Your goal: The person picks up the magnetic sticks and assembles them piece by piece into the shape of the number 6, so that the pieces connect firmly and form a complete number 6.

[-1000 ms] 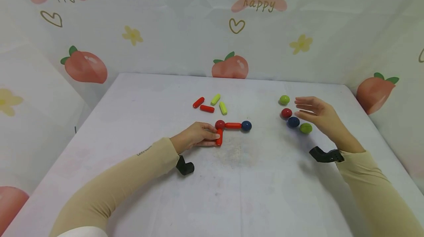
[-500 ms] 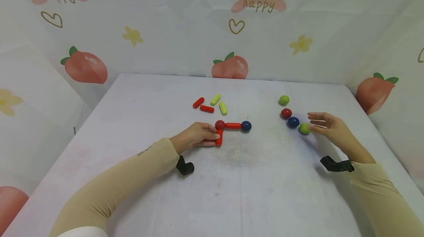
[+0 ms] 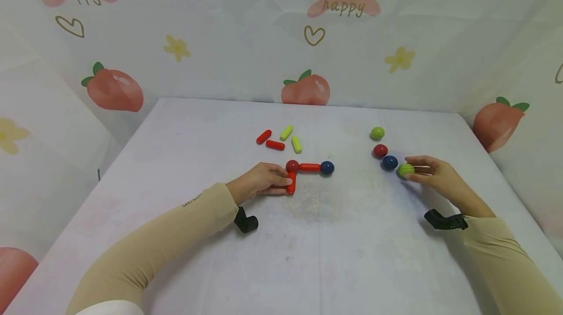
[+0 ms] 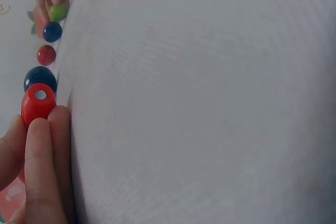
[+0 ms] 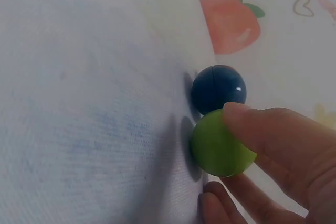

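Note:
My left hand [image 3: 267, 178] grips a red rod [image 4: 38, 106] by its sides, thumb and fingers around it. A round silvery disc shows in its end in the left wrist view. The rod's far end meets a red ball [image 3: 292, 166], from which a second red rod [image 3: 310, 167] runs right to a blue ball [image 3: 327, 168], making a corner shape on the table. On the right, my right hand [image 3: 433, 178] pinches a green ball [image 5: 218, 145], thumb on the near side and fingers behind. Beside that ball sits another blue ball [image 5: 218, 90].
Two loose red rods, one lying crosswise [image 3: 275, 145], and two yellow-green rods, one of them nearer [image 3: 296, 144], lie behind the joined pieces. Past the right-hand blue ball are a loose red ball [image 3: 380, 150] and another green ball [image 3: 377, 133]. A printed cloth [image 3: 246, 36] hangs behind the table.
My right hand has come down and toward me from beside the red and far green balls, and now closes around the nearest green ball. The left hand stays on its red rod.

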`<state>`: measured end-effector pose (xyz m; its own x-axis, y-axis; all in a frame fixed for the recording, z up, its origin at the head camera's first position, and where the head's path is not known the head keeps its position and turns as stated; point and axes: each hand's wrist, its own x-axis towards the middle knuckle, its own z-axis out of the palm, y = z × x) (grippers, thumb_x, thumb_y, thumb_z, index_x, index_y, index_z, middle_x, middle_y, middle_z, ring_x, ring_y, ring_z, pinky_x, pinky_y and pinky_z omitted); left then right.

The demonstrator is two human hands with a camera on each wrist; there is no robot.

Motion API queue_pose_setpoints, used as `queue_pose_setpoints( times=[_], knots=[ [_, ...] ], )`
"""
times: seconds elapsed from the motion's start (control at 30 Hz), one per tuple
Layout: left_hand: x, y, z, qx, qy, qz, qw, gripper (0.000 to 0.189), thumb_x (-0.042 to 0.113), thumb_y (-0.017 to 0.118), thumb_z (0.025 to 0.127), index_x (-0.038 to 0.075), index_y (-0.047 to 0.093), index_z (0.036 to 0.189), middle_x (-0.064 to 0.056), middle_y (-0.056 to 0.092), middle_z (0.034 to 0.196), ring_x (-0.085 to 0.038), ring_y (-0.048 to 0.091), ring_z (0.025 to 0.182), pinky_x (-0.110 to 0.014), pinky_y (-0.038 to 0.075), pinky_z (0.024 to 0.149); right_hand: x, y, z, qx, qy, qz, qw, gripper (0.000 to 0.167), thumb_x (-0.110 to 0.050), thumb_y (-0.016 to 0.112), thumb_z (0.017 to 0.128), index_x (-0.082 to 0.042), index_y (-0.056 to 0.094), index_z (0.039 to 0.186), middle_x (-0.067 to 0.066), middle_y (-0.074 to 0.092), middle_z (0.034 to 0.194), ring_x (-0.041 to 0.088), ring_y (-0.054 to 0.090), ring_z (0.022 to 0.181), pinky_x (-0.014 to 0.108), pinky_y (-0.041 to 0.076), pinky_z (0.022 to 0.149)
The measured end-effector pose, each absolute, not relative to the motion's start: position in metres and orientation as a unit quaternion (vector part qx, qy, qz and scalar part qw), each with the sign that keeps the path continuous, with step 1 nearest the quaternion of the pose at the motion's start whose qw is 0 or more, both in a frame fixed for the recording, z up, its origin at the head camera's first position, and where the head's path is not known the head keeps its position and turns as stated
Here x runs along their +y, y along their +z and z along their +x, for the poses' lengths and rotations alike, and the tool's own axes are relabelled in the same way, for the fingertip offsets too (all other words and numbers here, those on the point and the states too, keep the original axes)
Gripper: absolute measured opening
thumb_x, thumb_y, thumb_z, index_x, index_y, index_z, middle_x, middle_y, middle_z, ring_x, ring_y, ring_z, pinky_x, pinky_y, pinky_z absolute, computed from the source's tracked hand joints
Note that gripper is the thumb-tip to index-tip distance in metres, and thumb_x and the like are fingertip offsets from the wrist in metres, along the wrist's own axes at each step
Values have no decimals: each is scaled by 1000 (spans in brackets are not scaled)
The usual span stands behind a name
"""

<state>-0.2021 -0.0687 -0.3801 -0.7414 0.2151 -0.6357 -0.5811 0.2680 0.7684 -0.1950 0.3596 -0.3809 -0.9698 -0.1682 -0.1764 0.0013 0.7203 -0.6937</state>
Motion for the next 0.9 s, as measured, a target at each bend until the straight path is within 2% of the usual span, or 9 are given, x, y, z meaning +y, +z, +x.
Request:
queue_pose_setpoints(
  times=[0.27,0.57,0.9],
  knots=[
    [-69,-383,-202,720,596,-125,333,33,9,71,88,5,62,119,-10,63,104,-14,69,78,-24,57,71,360,-384,-196,926,-358,-47,112,60,-33,67,91,1,49,137,27,53,134,44,50,122,10,42,74],
    [-68,-383,-202,719,598,-124,332,33,10,70,88,5,62,120,-10,62,105,-14,69,77,-23,57,71,359,-385,-195,927,-355,-44,113,58,-32,66,92,1,50,137,25,54,132,34,53,117,8,42,73],
    [-68,-383,-200,709,611,-126,328,33,7,69,88,3,60,119,-8,62,99,-12,68,74,-23,57,69,356,-384,-194,928,-351,-35,120,61,-36,65,93,0,48,139,25,53,133,39,50,121,19,46,81]
  ],
)
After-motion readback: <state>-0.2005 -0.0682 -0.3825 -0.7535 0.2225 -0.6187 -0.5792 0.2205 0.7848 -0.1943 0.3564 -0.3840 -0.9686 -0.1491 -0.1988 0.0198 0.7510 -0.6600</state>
